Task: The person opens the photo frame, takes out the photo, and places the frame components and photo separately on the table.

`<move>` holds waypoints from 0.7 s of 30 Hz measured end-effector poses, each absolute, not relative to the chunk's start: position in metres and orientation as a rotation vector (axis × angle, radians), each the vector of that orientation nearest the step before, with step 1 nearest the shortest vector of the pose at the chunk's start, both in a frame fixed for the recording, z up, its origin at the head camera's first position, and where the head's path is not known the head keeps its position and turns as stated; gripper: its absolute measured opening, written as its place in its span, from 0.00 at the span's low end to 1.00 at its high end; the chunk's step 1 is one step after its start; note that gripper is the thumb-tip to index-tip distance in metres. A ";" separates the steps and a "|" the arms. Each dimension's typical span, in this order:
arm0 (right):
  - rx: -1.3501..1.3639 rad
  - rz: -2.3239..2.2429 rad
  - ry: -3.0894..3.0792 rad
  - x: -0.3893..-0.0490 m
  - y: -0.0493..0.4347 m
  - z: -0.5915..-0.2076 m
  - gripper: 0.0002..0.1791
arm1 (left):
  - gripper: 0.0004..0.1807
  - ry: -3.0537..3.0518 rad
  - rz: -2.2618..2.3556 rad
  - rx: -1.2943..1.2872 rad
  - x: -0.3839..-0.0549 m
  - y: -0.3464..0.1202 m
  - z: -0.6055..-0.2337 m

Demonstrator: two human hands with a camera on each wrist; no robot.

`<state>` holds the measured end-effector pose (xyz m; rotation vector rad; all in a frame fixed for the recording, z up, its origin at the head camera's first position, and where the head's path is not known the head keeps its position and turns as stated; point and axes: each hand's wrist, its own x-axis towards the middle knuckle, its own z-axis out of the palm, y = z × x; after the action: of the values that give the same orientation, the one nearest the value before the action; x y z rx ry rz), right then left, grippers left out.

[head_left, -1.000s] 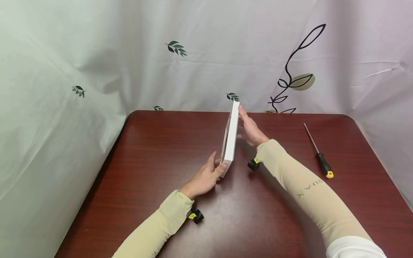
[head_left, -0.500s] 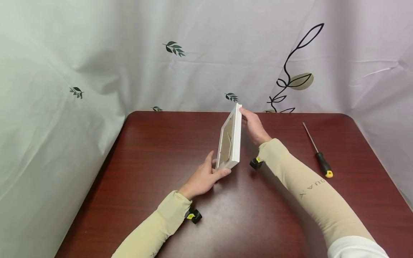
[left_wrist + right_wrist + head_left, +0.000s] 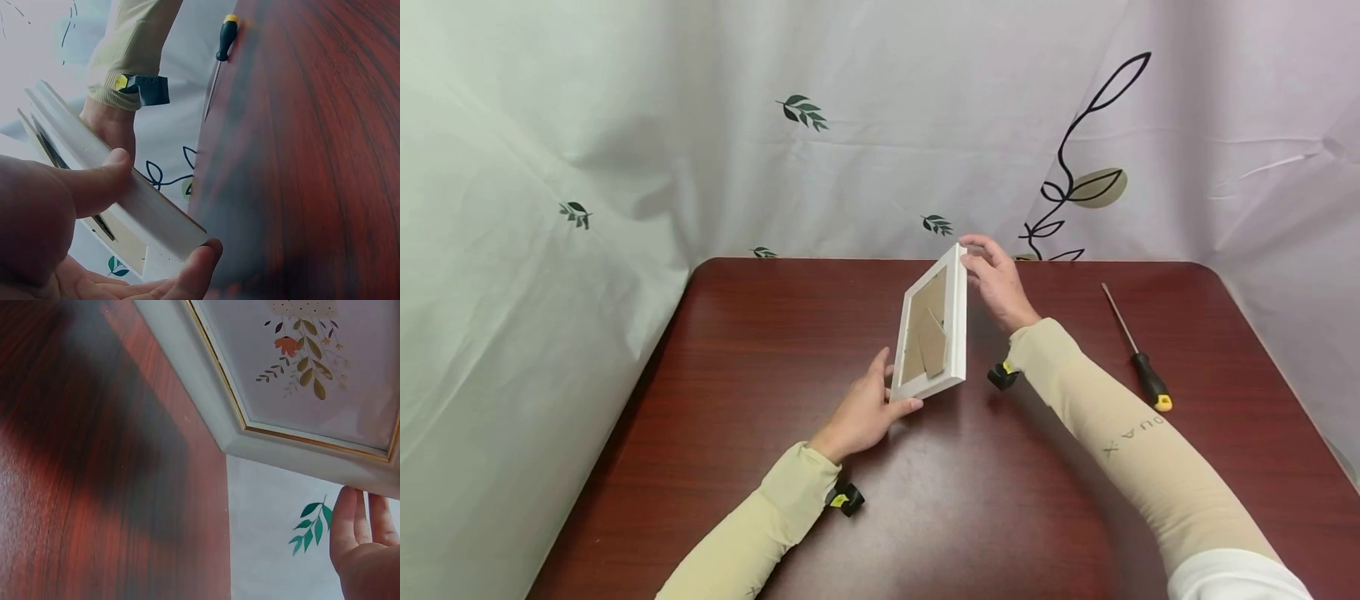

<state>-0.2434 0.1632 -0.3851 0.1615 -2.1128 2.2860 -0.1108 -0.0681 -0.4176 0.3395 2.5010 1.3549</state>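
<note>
A white picture frame (image 3: 959,325) is held up over the table, tilted. In the head view its brown backing (image 3: 917,312) and fold-out easel leg (image 3: 932,346) show. My left hand (image 3: 859,415) grips the lower near edge; in the left wrist view its thumb (image 3: 103,181) lies across the frame's white side. At the upper far corner, my right hand (image 3: 998,287) pinches the frame, thumb on the near side. The right wrist view shows the front, with gold inner trim (image 3: 228,387) and a floral print (image 3: 306,359), the right fingertips at the border.
On the right side of the red-brown table (image 3: 760,333) lies a screwdriver (image 3: 1150,379) with a black and yellow handle. A white curtain (image 3: 880,150) with leaf prints hangs behind the table's far edge and down the left side.
The picture frame has turned from nearly edge-on so its back and easel leg now show. My right hand has shifted slightly right and now curls over the top corner.
</note>
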 end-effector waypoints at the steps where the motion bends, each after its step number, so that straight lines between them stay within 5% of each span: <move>1: 0.169 2.267 -2.125 -0.243 0.164 -0.385 0.20 | 0.53 2.510 1.348 0.332 -0.111 -0.068 -0.418; 21: 0.070 2.078 -2.316 -0.240 0.182 -0.385 0.22 | 0.50 2.760 1.142 0.385 -0.108 -0.060 -0.409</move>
<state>-0.2395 0.1819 -0.3852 0.0698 -2.3156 2.0779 -0.1084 -0.0598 -0.4092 0.3854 2.7600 1.1417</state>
